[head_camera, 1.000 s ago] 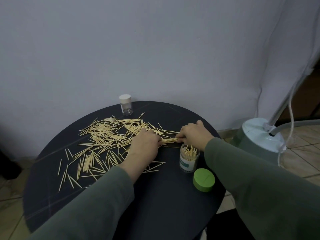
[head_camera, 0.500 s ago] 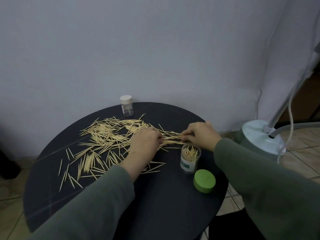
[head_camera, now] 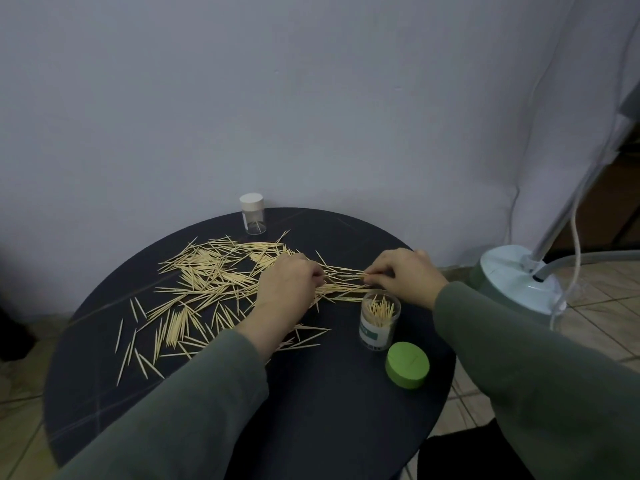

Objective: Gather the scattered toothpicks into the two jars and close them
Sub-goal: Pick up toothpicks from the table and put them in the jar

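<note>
Here the thin pale wooden toothpicks (head_camera: 214, 275) lie scattered over the left and middle of the round dark worktop (head_camera: 329, 410), thickest in a loose heap toward the back, with stray ones trailing to the near left edge. The left hand (head_camera: 287, 289) rests knuckles-up on the heap's right side, its fingers curled and pinching one end of a small bundle of toothpicks (head_camera: 346, 277). The right hand (head_camera: 405, 275) pinches the other end of that bundle with curled fingertips, so the bundle spans the gap between both hands, low over the worktop. Both arms wear grey-green sleeves (head_camera: 194, 410).

Just in front of the right hand stands the open clear plastic jar with a white and green label (head_camera: 379, 323), upright and partly filled with toothpicks standing on end. Its round green lid (head_camera: 407, 365) lies on the worktop just beside it, nearer the front edge. At the back of the worktop, well apart from the hands, stands a smaller clear jar with a white cap (head_camera: 253, 218), capped, with a few toothpicks inside.

Off to the right, on the tiled floor, sits a pale round appliance base (head_camera: 512, 278) with a pole and hose rising from it.
</note>
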### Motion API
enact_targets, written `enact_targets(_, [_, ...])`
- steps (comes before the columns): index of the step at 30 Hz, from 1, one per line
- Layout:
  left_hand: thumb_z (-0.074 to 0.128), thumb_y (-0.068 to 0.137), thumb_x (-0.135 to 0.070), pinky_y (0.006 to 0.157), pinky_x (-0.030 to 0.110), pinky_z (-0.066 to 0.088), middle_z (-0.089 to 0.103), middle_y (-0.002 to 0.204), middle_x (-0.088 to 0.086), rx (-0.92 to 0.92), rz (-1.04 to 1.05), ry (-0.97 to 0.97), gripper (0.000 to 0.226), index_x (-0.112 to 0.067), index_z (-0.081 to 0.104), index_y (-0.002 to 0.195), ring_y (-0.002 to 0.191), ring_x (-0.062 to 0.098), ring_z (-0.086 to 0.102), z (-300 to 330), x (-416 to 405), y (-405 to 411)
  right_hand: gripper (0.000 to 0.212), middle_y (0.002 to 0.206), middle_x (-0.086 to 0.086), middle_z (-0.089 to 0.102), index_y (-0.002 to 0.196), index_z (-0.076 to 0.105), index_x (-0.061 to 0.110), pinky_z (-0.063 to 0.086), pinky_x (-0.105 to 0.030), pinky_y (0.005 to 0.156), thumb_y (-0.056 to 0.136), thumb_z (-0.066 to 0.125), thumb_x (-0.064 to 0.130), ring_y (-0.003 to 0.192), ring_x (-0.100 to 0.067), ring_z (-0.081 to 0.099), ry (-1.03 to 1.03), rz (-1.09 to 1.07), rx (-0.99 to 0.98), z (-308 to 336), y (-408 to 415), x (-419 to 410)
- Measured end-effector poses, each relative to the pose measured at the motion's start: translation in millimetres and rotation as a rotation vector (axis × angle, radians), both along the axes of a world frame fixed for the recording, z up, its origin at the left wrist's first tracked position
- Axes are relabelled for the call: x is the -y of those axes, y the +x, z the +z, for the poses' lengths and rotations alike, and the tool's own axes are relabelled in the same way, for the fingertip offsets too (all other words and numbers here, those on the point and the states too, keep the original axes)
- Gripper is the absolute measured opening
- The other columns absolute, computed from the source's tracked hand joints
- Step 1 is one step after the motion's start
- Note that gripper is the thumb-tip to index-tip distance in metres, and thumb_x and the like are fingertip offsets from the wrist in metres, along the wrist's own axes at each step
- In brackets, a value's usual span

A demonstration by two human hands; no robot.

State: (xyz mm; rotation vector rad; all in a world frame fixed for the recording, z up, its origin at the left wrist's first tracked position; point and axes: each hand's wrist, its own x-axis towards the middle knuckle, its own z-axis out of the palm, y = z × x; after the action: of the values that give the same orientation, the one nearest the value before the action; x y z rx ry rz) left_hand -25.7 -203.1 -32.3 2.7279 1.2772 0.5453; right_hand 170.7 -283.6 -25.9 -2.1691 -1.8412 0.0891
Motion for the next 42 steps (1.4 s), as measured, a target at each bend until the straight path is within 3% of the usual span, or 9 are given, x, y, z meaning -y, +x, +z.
enact_targets(6, [0.058, 0.094, -0.035, 0.071, 0.026, 0.042, 0.064, 0.104, -0.01, 0.169, 0.035, -0.11, 0.018, -0.028, 0.071, 0.105, 0.095, 0.01, 0.055, 7.5, 3.8, -0.2, 0.018, 0.095, 0.021, 0.056, 0.102, 0.07, 0.039, 0.037, -0.045, 0.102, 0.089, 0.061, 0.046, 0.102, -0.011, 0.052, 0.113, -0.019, -0.179, 2.2, 0.1, -1.9])
enact_targets(11, [0.064, 0.091, -0.032, 0.073, 0.026, 0.045, 0.065, 0.098, -0.011, 0.482, 0.05, -0.401, 0.015, -0.027, 0.07, 0.103, 0.091, 0.008, 0.057, 16.7, 6.0, 3.7, 0.004, 0.086, 0.02, 0.064, 0.084, 0.062, 0.049, 0.047, -0.048, 0.093, 0.081, 0.061, 0.051, 0.095, -0.015, 0.058, 0.201, 0.032, -0.386, 15.3, -7.7, 3.2])
enact_targets(18, [0.064, 0.091, -0.023, 0.065, 0.014, 0.044, 0.068, 0.093, -0.006, 0.923, -0.076, -0.733, 0.014, -0.022, 0.07, 0.104, 0.086, 0.003, 0.061, 37.6, 24.7, 7.1, 0.012, 0.087, 0.011, 0.07, 0.085, 0.067, 0.037, 0.051, -0.02, 0.081, 0.087, 0.068, 0.025, 0.089, -0.011, 0.064, 0.285, 0.177, -0.556, 37.9, -12.3, 20.4])
enact_targets(21, [0.066, 0.09, -0.022, 0.051, 0.007, 0.043, 0.067, 0.085, -0.011, 1.0, -0.139, -0.819, 0.018, -0.018, 0.071, 0.106, 0.067, -0.011, 0.059, 40.7, 37.9, 10.5, 0.009, 0.081, 0.013, 0.071, 0.084, 0.07, 0.033, 0.048, -0.01, 0.077, 0.084, 0.07, 0.024, 0.084, -0.001, 0.065, 0.212, 0.236, -0.608, 41.5, -4.8, 32.3])
enact_targets(29, [0.068, 0.087, -0.013, 0.053, 0.005, 0.044, 0.069, 0.072, -0.011, 0.963, -0.233, -0.902, 0.011, -0.015, 0.072, 0.097, 0.059, -0.008, 0.059, 14.2, 63.0, 21.5, 0.015, 0.092, 0.001, 0.074, 0.085, 0.075, 0.022, 0.051, -0.022, 0.087, 0.072, 0.072, 0.03, 0.095, -0.01, 0.067, -0.004, 0.263, -0.741, 27.9, 10.4, 52.9])
enact_targets(32, [0.069, 0.086, -0.012, 0.071, 0.021, 0.056, 0.072, 0.084, -0.004, 0.882, -0.284, -0.862, 0.012, -0.02, 0.072, 0.095, 0.082, 0.008, 0.067, 5.7, 62.9, 23.0, 0.008, 0.085, 0.002, 0.07, 0.081, 0.076, 0.023, 0.053, -0.024, 0.084, 0.074, 0.074, 0.026, 0.089, -0.01, 0.067, -0.021, 0.278, -0.712, 22.3, 8.4, 50.7])
enact_targets(34, [0.071, 0.084, -0.014, 0.074, 0.033, 0.054, 0.07, 0.084, 0.0, 0.832, -0.276, -0.754, 0.02, -0.027, 0.067, 0.099, 0.08, 0.019, 0.063, 2.9, 60.4, 21.9, 0.008, 0.082, 0.005, 0.068, 0.082, 0.075, 0.027, 0.051, -0.02, 0.076, 0.074, 0.076, 0.026, 0.082, -0.005, 0.065, -0.035, 0.299, -0.674, 20.9, 4.8, 49.2])
enact_targets(38, [0.072, 0.085, -0.019, 0.064, 0.025, 0.045, 0.069, 0.081, -0.005, 0.756, -0.278, -0.553, 0.04, -0.035, 0.056, 0.117, 0.064, 0.007, 0.049, 0.9, 54.6, 15.6, 0.036, 0.073, 0.009, 0.058, 0.1, 0.07, 0.035, 0.043, -0.02, 0.062, 0.065, 0.075, 0.042, 0.062, -0.005, 0.049, -0.028, 0.276, -0.665, 20.1, 3.7, 48.2])
enact_targets(42, [0.071, 0.085, -0.023, 0.061, 0.03, 0.047, 0.064, 0.078, -0.01, 0.654, -0.323, -0.373, 0.037, -0.039, 0.052, 0.112, 0.059, 0.009, 0.048, 0.0, 56.5, 11.0, 0.063, 0.08, 0.014, 0.058, 0.115, 0.057, 0.044, 0.04, -0.031, 0.065, 0.057, 0.079, 0.05, 0.067, -0.014, 0.045, -0.114, 0.246, -0.65, 19.8, 8.3, 48.4])
